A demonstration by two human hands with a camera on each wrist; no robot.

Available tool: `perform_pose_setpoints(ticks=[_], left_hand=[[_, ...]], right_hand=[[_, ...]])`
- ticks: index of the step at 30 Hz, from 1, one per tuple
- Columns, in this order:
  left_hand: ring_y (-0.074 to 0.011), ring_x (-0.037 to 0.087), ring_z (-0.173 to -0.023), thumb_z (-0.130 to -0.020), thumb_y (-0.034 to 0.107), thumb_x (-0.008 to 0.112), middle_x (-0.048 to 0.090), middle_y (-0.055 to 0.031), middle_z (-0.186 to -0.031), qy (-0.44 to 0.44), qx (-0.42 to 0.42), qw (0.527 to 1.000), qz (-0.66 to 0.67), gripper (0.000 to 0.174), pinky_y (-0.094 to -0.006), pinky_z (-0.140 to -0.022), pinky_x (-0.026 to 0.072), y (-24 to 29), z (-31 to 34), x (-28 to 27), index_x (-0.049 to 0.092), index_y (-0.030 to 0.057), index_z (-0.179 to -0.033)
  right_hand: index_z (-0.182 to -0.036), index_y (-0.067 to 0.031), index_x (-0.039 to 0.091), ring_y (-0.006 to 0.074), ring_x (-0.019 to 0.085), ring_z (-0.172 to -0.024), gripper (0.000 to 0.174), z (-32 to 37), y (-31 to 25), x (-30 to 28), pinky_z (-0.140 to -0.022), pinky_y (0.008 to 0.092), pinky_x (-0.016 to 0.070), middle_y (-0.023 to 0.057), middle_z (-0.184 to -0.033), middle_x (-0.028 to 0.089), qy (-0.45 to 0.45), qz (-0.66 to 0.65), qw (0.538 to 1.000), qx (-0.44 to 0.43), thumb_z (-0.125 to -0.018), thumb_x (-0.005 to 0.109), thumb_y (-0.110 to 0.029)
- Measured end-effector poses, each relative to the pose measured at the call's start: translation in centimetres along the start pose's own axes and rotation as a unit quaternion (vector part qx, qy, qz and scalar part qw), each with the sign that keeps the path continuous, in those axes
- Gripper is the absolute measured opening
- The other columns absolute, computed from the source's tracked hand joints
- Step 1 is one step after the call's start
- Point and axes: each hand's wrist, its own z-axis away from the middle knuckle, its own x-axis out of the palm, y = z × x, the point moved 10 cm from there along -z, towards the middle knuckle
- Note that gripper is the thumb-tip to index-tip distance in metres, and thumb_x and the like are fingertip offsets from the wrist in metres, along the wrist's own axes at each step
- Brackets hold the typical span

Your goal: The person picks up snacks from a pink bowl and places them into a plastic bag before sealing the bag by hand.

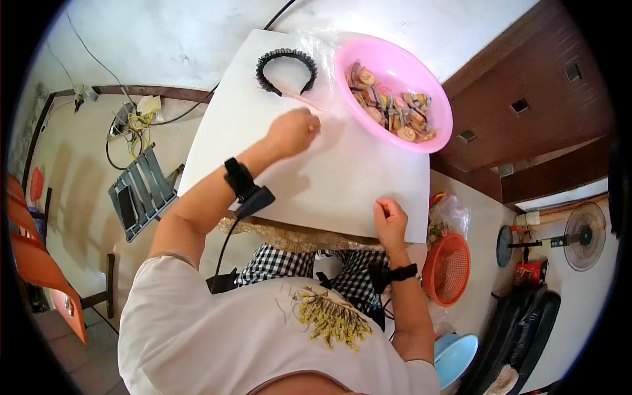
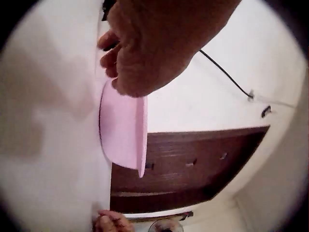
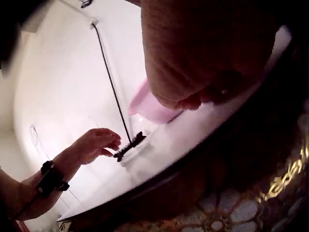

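A black ruffled headband (image 1: 286, 52) lies on the white table (image 1: 230, 125) near its far edge, also visible as a dark band (image 3: 131, 146) in the right wrist view. Just nearer the body, my left hand (image 1: 293, 133) hovers over the tabletop, fingers loosely bent and nothing visible in them; the right wrist view shows that hand (image 3: 94, 145) beside the headband. A thin pinkish strip (image 1: 304, 101) lies between hand and headband. My right hand (image 1: 392, 220) rests at the table's near right edge, loosely curled, with no object seen in it; its palm is hidden.
At the table's far right stands a pink basin (image 1: 438, 99) containing many small wrapped pieces (image 1: 395, 108). Clear plastic (image 1: 319, 49) lies beside it. An orange basket (image 1: 447, 270) and a blue basin (image 1: 455, 359) are right of the table; a grey rack (image 1: 141, 191) is left.
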Motion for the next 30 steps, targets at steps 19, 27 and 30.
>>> perform_pose_setpoints(ticks=[19,27,30], left_hand=[[-0.0416,0.031,-0.134,-0.074,0.001,0.06,0.029,-0.0218,-0.149,0.265,-0.095,0.951,-0.128,0.046,-0.0552,-0.101,0.0355,-9.0,-19.5,-4.1,0.058,0.015,-0.118],[-0.0299,0.061,-0.094,-0.09,0.012,0.053,0.066,-0.0139,-0.097,0.103,0.0,0.995,0.018,0.009,-0.0377,-0.083,0.0474,-10.1,-23.2,-6.7,0.056,0.0056,-0.095],[-0.0165,0.058,-0.097,-0.095,0.012,0.047,0.065,-0.0068,-0.109,0.153,-0.001,0.958,0.241,0.005,-0.0315,-0.083,0.0474,-12.7,-23.7,-7.3,0.051,0.0083,-0.097]], right_hand=[[-0.076,-0.005,0.061,0.0267,0.057,-0.059,0.007,-0.1,-1.9,0.3,-0.055,0.0362,0.0467,0.0099,-0.068,0.058,0.047,0.121,0.991,-0.034,-0.081,0.065,-0.007],[-0.076,-0.0045,0.062,0.0275,0.056,-0.059,0.005,0.1,-1.5,0.2,-0.054,0.0361,0.0459,0.0104,-0.067,0.057,0.056,0.101,0.993,-0.04,-0.08,0.065,-0.006],[-0.077,-0.0042,0.062,0.0273,0.056,-0.059,0.005,0.0,-1.9,0.2,-0.055,0.0361,0.046,0.0104,-0.067,0.057,0.054,0.114,0.991,-0.049,-0.081,0.065,-0.006]])
